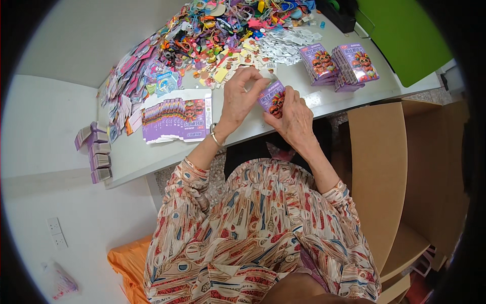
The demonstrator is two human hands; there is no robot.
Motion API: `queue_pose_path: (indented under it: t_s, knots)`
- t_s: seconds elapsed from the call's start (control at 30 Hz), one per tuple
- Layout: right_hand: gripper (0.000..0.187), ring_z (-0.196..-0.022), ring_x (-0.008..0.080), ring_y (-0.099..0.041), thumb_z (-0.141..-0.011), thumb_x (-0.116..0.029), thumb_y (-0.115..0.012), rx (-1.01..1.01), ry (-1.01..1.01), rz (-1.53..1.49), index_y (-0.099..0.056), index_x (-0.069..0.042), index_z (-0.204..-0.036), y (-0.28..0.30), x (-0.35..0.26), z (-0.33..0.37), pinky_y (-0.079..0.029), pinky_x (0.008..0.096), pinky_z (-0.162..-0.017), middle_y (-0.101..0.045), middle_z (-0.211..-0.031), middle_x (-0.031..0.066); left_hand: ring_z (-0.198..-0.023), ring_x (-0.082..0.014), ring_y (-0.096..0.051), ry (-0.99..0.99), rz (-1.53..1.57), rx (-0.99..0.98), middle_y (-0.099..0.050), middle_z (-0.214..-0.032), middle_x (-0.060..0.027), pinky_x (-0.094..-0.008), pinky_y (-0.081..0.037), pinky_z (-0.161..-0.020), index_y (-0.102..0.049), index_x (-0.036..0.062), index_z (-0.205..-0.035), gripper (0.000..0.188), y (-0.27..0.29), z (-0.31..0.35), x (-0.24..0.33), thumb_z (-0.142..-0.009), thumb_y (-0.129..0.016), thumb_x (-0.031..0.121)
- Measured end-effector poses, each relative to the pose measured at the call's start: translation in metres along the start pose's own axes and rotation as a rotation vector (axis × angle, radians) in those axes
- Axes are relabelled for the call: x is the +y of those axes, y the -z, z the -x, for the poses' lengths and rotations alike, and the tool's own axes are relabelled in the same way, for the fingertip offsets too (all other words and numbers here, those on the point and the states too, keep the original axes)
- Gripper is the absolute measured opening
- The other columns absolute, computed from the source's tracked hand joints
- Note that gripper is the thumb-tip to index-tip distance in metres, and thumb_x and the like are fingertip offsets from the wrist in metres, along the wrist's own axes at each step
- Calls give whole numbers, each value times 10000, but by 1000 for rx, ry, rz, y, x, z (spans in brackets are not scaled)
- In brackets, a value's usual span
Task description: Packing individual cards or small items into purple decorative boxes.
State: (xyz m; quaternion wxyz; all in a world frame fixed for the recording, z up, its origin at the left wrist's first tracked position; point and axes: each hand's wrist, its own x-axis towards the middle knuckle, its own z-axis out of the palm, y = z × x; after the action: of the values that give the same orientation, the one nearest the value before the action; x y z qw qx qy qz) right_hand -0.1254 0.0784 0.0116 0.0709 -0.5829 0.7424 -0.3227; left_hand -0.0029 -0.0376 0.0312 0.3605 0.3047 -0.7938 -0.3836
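Note:
Over the table's front edge, my right hand (296,121) is wrapped round a small purple carton (274,98) with colourful cartoon figures on its front. My left hand (240,95) is closed in a pinch at the carton's upper end, thumb and forefinger on what looks like its pale top flap. The exact grip there is partly hidden. Left of my left hand, a fanned row of flattened purple cartons (174,120) lies on the white table (243,126). Two stacks of filled-out purple cartons (320,63) (360,65) stand to the right.
A heap of colourful trinkets (217,30) covers the back of the table. Small white packets (288,44), yellowish cards (238,58) and pink-purple sachets (129,76) lie around it. More purple cartons (96,152) sit at the left edge. An open cardboard box (379,177) stands at right.

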Motion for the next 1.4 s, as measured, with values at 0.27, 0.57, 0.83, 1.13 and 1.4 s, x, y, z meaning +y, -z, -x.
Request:
queue_pose_path:
  t_s: [0.27,0.57,0.83,1.13,1.4]
  knots:
    - [646,-840,390,-598,-688,-268,-760,6,-7,-63,-401,42,-1127,4,2,1,-501,450,-704,-553,-941,227,-882,-123,-587,23,102,-134,-621,-901,-54,-264,-467,-801,-635,7,-940,130,12,-3,5,-872,-662,114]
    - [672,-873,395,-589,-694,-251,-758,17,8,-81,-386,56,-1162,-1,3,2,-498,447,-718,-544,-938,229,-738,-151,-592,-66,-9,-166,-642,-863,-73,-272,-468,-661,-641,-9,-955,174,13,-9,15,-885,-632,150]
    - [671,-880,395,-590,-691,-246,-762,24,33,-106,-388,52,-1163,-1,4,4,-504,444,-716,-546,-937,228,-739,-151,-570,-139,-316,-147,-622,-887,-90,-255,-453,-675,-652,-1,-949,173,7,-4,15,-897,-621,161]
    - [799,-905,414,-597,-705,-255,-762,64,-13,-188,-322,42,-1301,2,4,4,-513,448,-735,-536,-1047,251,-972,-279,-599,-5,44,-107,-636,-1028,-142,-353,-467,-827,-679,31,-1021,191,11,10,24,-878,-639,151]
    - [845,-918,397,-606,-696,-269,-764,42,-42,-127,-307,31,-1340,5,2,8,-519,441,-734,-546,-1066,244,-1111,-343,-560,-56,26,-210,-592,-1149,-191,-379,-441,-925,-660,46,-1075,278,11,12,24,-855,-676,214]
